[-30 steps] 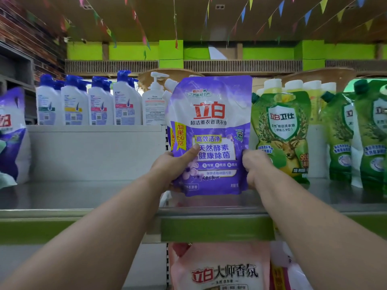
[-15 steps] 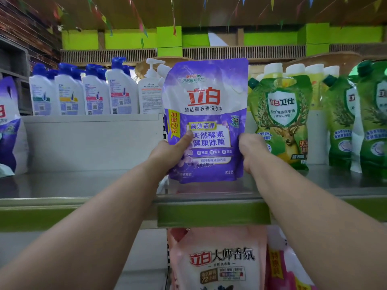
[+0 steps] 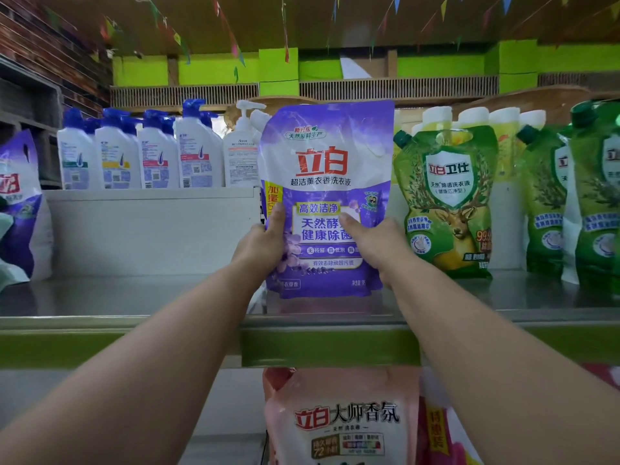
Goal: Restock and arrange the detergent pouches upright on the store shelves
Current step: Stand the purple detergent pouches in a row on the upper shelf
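Open run of steel shelf [image 3: 134,297] left of the left hand [image 3: 260,245]; white bottles [image 3: 141,156] behind the divider. Green pouches [image 3: 448,203] just right of the right hand [image 3: 372,243].

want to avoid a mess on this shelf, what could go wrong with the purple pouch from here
1. The purple pouch is gripped only low down by the left hand and right hand; its tall top may flop over once released.
2. It stands near the shelf edge, so it could tip off the front.
3. The green pouch stands close on its right and could get knocked.
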`<state>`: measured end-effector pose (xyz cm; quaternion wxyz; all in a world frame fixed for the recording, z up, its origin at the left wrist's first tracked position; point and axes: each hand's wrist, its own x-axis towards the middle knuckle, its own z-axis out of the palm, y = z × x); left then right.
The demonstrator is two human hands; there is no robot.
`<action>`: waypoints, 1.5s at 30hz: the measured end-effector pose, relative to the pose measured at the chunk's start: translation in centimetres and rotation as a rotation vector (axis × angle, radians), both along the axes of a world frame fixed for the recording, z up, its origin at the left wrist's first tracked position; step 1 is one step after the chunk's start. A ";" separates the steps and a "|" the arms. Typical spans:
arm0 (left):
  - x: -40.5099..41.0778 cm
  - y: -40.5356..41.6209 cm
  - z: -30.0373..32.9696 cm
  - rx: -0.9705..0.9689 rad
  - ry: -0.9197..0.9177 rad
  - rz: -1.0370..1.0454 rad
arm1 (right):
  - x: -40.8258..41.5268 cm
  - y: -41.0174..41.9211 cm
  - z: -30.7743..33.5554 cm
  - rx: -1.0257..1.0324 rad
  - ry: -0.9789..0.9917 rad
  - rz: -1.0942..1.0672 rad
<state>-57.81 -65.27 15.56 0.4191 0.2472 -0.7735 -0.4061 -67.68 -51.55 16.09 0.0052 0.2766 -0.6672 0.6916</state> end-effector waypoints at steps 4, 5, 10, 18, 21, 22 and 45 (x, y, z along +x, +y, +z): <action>0.0 0.2 0.0 -0.018 -0.002 0.029 | -0.1 -0.1 0.0 0.013 0.019 -0.025; 0.1 0.3 0.0 -0.019 -0.001 0.037 | 0.0 -0.1 -0.1 0.022 0.028 -0.045; 0.5 1.1 0.2 0.047 0.063 0.097 | 0.6 0.3 0.2 0.023 0.137 -0.288; 2.5 2.9 -0.1 -0.036 0.218 0.285 | 2.7 0.9 0.3 -0.089 0.510 -0.403; 4.1 3.5 -0.4 -0.080 0.170 0.322 | 3.9 0.3 0.1 -0.051 0.606 -0.205; 4.9 3.6 -0.5 -0.089 0.149 0.343 | 4.3 0.0 0.0 -0.020 0.648 -0.166; 24.9 -8.8 1.1 -0.226 -0.086 0.793 | 20.8 -14.3 -1.3 0.267 0.816 0.198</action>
